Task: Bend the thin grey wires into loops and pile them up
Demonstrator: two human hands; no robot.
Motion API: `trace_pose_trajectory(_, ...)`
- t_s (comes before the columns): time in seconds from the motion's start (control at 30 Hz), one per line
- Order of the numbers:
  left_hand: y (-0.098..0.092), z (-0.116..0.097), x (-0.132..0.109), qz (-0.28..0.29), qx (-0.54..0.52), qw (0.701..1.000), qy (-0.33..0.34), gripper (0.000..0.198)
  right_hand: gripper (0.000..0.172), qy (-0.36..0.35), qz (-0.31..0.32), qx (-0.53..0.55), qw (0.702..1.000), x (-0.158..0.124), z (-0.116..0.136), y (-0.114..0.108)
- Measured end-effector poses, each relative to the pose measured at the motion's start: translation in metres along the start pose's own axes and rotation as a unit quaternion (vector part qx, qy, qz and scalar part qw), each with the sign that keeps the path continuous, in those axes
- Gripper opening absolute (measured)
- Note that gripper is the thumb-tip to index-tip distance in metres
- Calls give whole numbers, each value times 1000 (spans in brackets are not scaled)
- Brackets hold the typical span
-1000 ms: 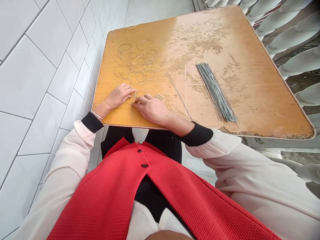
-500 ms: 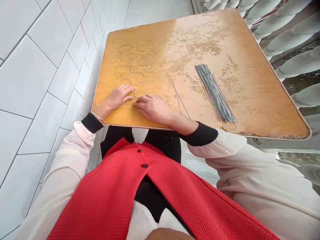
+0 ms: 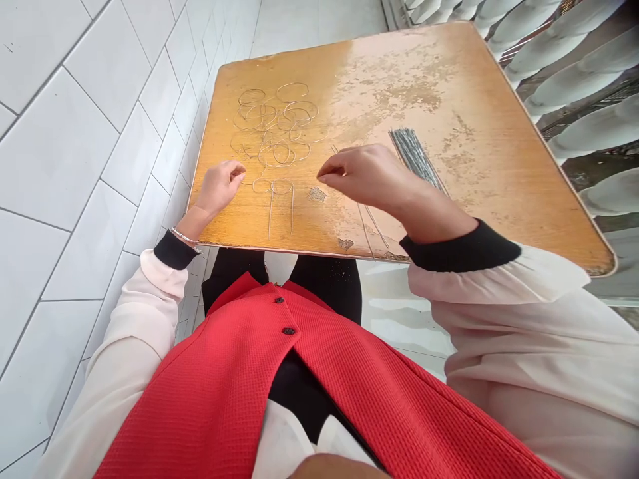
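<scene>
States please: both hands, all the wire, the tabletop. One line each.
Left hand: fingers curled in; cannot tell if holding wire.
Right hand: fingertips together; same uncertainty.
Wire loops: bent round, many overlapping.
Two wire legs: straight, side by side.
Loose wires: straight, partly hidden.
Wire bundle: straight, partly hidden.
Tabletop: worn, chipped.

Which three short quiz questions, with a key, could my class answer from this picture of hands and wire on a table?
1. True or false: the right hand is nearer to the wire bundle than the left hand is.
2. The wire rings lie mainly on which part of the table? A) worn, pale part B) orange-brown part C) far right corner
3. Fill the gap: the cuffs at both wrists are ____.

Key: 1 true; 2 B; 3 black.
</scene>
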State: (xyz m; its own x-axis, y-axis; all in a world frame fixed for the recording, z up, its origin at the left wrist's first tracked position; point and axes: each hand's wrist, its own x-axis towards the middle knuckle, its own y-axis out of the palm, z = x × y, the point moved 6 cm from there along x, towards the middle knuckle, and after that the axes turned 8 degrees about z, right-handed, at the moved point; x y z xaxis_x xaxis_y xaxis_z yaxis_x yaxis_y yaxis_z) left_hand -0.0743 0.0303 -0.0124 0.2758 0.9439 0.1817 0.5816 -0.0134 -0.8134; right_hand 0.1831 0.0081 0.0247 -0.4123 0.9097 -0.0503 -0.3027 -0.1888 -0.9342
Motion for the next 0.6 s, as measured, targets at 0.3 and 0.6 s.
trace_pose_trajectory(0.3,19,-9,9,40,48,998,-3,5,12,181,19,-115,976,-40,-52,-1)
trace_pose_trajectory(0.6,33,-7,18,34,129,988,-71,20,22,-43,-34,12,998,15,-9,25)
